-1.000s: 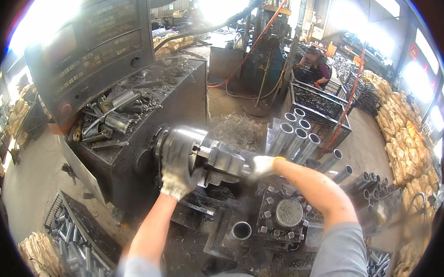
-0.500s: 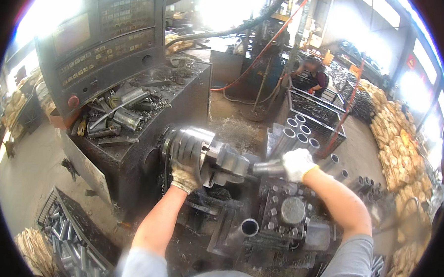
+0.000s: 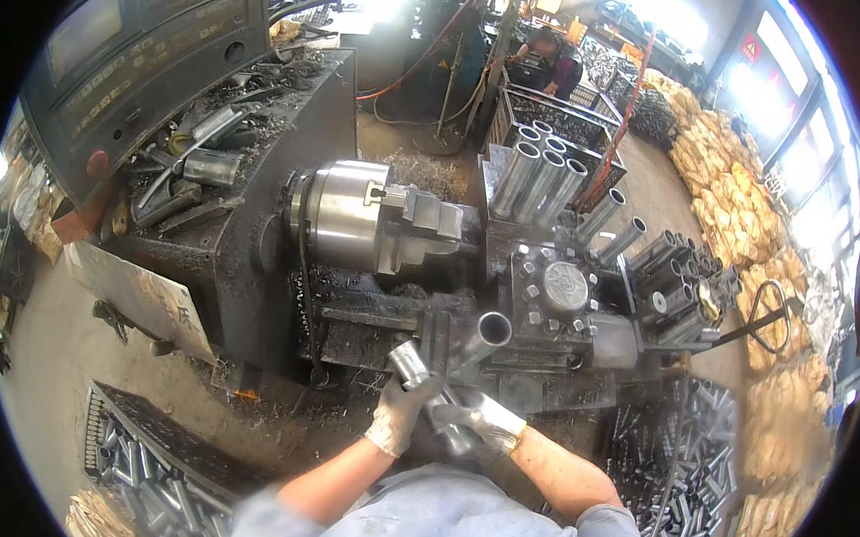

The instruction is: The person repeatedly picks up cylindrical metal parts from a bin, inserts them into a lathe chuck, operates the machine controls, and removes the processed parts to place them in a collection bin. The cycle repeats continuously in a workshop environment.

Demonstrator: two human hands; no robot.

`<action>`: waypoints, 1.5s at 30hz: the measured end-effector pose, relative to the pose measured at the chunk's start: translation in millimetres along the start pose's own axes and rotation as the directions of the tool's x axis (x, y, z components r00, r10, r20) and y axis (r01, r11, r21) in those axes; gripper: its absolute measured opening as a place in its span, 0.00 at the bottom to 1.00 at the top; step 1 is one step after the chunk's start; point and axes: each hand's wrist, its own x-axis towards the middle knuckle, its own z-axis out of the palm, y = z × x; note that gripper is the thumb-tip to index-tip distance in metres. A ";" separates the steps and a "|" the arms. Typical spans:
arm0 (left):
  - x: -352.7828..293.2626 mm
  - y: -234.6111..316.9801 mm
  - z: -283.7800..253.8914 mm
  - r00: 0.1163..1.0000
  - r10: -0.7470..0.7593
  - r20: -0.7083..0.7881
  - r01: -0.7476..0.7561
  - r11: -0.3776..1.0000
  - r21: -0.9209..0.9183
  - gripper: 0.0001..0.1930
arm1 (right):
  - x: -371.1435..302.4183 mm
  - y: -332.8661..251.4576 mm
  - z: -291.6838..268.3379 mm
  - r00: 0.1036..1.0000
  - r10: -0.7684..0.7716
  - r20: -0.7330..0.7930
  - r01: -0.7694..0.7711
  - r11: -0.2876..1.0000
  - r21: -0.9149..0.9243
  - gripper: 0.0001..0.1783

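A shiny metal tube [image 3: 409,364] is held slantwise close in front of my body, its upper end pointing away to the left. My left hand [image 3: 402,413], in a soiled glove, is closed around its middle. My right hand [image 3: 482,419], in a whiter glove, grips it nearer its lower end; some fingertips there are hidden. Beyond my hands, the lathe chuck [image 3: 346,217] has its stepped jaws facing right, with no hand on it. Another tube [image 3: 485,339] stands upright just past my right hand, beside the bolted tool post [image 3: 565,287].
Upright tubes [image 3: 549,183] stand behind the tool post, with more at right. Crates of cut pieces flank me, left [image 3: 145,414] and right [image 3: 700,453]. A control panel [image 3: 137,64] rises at left. A person [image 3: 551,67] is beside a far wire crate [image 3: 599,132].
Both hands have come back from the chuck toward my body. The tube, formerly in my right hand at the jaws, is now in both hands. The view has shifted downward and right.
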 end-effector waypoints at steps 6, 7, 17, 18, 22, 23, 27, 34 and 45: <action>30.0 -46.0 -7.2 0.994 -0.040 -0.100 0.011 0.961 -0.276 0.18 | 21.4 81.7 -43.9 0.986 -0.160 0.042 0.165 0.927 -0.336 0.36; 30.0 -49.8 -9.3 0.995 -0.018 -0.101 -0.019 0.938 -0.346 0.17 | 19.8 87.5 -50.5 0.981 -0.196 0.008 0.189 0.937 -0.293 0.36; -8.1 -11.5 -15.9 0.994 0.108 0.027 -0.097 0.962 -0.257 0.27 | -42.4 12.0 -80.5 0.696 -0.718 -0.011 0.388 0.388 -0.836 0.26; -8.0 -0.8 -4.6 0.978 0.203 0.035 -0.200 0.976 -0.088 0.30 | -49.7 7.0 -84.9 0.571 -0.820 -0.040 0.432 0.341 -0.835 0.22; 16.3 32.1 49.7 0.617 0.728 0.298 -0.669 0.286 0.686 0.41 | -59.6 14.2 -104.6 0.685 -0.615 -0.390 0.351 0.748 -0.564 0.18; 32.8 38.2 60.0 0.569 0.729 0.381 -0.721 0.220 0.657 0.41 | -60.0 20.3 -105.7 0.650 -0.626 -0.431 0.291 0.729 -0.620 0.19; 73.6 38.5 72.8 0.518 0.736 0.436 -0.729 0.113 0.676 0.37 | -81.8 33.8 -95.6 0.766 -0.515 -0.383 -0.088 0.507 -0.858 0.13; 45.4 58.0 -6.9 0.881 0.472 -0.032 -0.469 0.881 0.071 0.20 | -7.2 49.1 -14.7 0.707 -0.706 -0.040 0.267 0.318 -0.910 0.22; 20.5 25.8 -46.1 0.991 0.106 0.085 -0.050 0.867 -0.497 0.38 | 28.8 -7.1 -25.5 0.917 -0.320 -0.240 0.242 0.922 -0.303 0.30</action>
